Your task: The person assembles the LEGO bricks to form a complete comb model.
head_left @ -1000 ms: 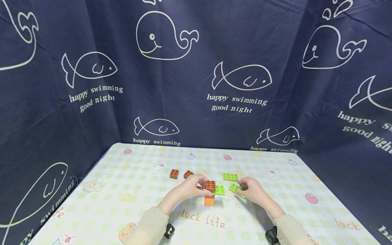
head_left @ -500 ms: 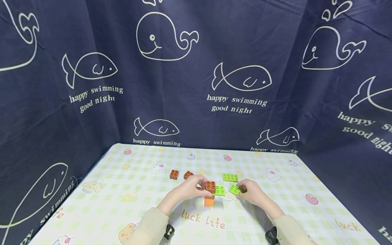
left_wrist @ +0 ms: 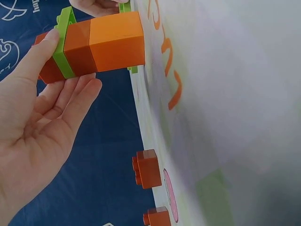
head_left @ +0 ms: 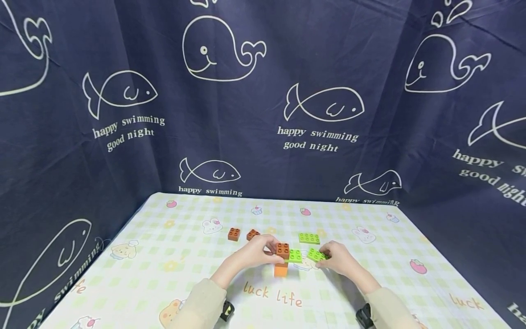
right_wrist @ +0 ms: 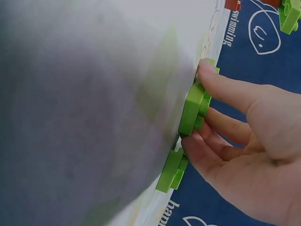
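My left hand (head_left: pixel 260 251) grips an upright stack of toy building bricks between thumb and fingers. An orange brick (left_wrist: pixel 117 41) forms its base, with a brown brick (left_wrist: pixel 79 48) above. A flat green brick (head_left: pixel 295 255) juts rightward from higher up, and another brown brick (head_left: pixel 282 249) tops the stack. To its right, my right hand (head_left: pixel 339 259) pinches a separate green studded brick (right_wrist: pixel 192 107) at or just above the tabletop. Fingers partly cover that brick in the head view. A gap separates it from the stack.
Behind the right hand lies a green eight-stud brick (head_left: pixel 309 238). Two brown bricks, one farther left (head_left: pixel 234 234) and one partly behind the left hand (head_left: pixel 252 234), sit on the patterned tablecloth (head_left: pixel 197 269). A dark blue curtain (head_left: pixel 263 146) surrounds the table's far sides.
The right hand has shifted its hold on the green brick, covering more of its right end, and the brick has turned slightly. The left hand and the stack stay put.
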`<state>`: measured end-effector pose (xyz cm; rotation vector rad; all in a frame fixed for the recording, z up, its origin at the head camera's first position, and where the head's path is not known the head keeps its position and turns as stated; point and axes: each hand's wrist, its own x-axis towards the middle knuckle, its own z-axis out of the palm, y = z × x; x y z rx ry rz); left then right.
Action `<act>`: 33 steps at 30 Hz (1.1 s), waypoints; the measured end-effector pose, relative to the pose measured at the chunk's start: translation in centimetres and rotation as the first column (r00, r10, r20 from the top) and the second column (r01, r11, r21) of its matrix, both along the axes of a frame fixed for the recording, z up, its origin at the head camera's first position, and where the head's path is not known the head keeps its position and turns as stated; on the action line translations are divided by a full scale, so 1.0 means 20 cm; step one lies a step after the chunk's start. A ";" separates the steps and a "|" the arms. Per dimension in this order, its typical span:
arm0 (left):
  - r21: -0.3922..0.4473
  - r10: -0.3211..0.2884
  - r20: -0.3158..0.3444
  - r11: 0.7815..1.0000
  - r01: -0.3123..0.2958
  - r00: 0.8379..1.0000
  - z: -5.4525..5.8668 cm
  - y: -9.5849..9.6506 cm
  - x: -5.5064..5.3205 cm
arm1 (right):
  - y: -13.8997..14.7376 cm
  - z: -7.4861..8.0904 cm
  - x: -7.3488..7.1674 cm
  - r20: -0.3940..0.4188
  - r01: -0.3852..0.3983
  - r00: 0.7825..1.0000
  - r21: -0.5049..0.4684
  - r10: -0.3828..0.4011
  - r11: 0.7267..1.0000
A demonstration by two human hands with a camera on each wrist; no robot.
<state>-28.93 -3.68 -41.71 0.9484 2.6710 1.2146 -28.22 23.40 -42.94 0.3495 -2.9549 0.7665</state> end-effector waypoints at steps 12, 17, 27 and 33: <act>-0.004 0.002 -0.013 1.000 -0.002 1.000 0.00 0.00 0.00 | 0.01 -0.02 -0.01 -0.077 -0.061 0.995 0.013 0.062 0.998; 0.000 0.004 0.002 1.000 -0.004 1.000 0.00 0.00 0.00 | -0.01 0.00 0.00 -0.060 -0.015 0.998 0.007 0.015 1.000; -0.001 0.007 0.009 1.000 -0.007 1.000 -0.01 0.00 -0.01 | -0.01 0.00 0.00 -0.106 -0.005 0.994 -0.008 0.005 1.000; 0.001 0.006 0.014 1.000 -0.006 1.000 -0.01 0.00 -0.01 | -0.01 0.02 0.01 -0.143 -0.026 0.990 -0.028 0.022 0.999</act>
